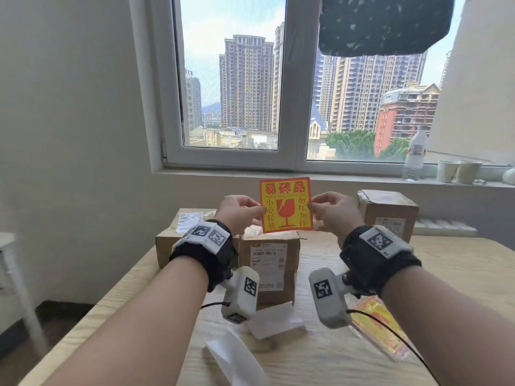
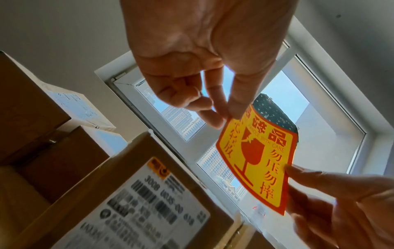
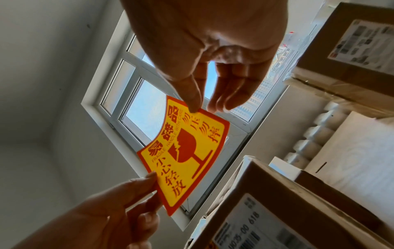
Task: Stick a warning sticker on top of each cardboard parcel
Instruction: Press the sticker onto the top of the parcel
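Note:
A yellow and red fragile-goods sticker (image 1: 286,205) is held upright in the air above the middle cardboard parcel (image 1: 269,266). My left hand (image 1: 260,211) pinches its left edge and my right hand (image 1: 313,206) pinches its right edge. The left wrist view shows thumb and forefinger of the left hand (image 2: 229,116) on the sticker (image 2: 258,160), which bows slightly. In the right wrist view the right hand (image 3: 197,109) pinches the sticker (image 3: 187,151) at its edge. A second parcel (image 1: 178,232) lies to the left and a third parcel (image 1: 388,211) stands at the back right.
Two white backing sheets (image 1: 274,320) lie on the wooden table (image 1: 459,274) near me, and a clear pack of stickers (image 1: 379,330) lies under my right wrist. A water bottle (image 1: 415,153) and paper cups (image 1: 457,171) stand on the window sill.

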`<state>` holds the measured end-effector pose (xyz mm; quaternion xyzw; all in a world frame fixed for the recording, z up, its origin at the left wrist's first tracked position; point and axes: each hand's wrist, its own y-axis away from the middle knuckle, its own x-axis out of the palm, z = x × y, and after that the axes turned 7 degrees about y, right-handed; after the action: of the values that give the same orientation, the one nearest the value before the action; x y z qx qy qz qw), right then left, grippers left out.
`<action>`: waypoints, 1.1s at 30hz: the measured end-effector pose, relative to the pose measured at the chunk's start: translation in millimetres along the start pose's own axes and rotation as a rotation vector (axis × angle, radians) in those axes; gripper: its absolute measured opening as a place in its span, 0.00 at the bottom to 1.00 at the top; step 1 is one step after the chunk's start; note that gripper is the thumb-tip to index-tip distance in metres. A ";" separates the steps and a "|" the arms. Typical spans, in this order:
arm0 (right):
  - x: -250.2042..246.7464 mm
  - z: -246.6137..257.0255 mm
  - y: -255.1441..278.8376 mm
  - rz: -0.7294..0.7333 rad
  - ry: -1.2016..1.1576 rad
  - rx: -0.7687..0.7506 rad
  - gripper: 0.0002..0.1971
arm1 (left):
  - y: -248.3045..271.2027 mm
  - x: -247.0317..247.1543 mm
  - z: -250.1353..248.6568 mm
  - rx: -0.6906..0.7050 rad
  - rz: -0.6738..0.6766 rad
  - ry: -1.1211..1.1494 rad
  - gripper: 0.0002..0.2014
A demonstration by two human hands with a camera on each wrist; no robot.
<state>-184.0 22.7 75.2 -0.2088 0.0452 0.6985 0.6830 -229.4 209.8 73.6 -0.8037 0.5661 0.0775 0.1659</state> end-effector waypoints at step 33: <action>55.2 -28.4 -44.5 0.001 0.351 0.035 0.10 | -43.8 -5.9 43.6 -0.103 -0.153 -0.266 0.08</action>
<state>-133.1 67.2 39.8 -0.3156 0.1761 0.6507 0.6679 -187.7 243.7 42.7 -0.8345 0.4717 0.1993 0.2034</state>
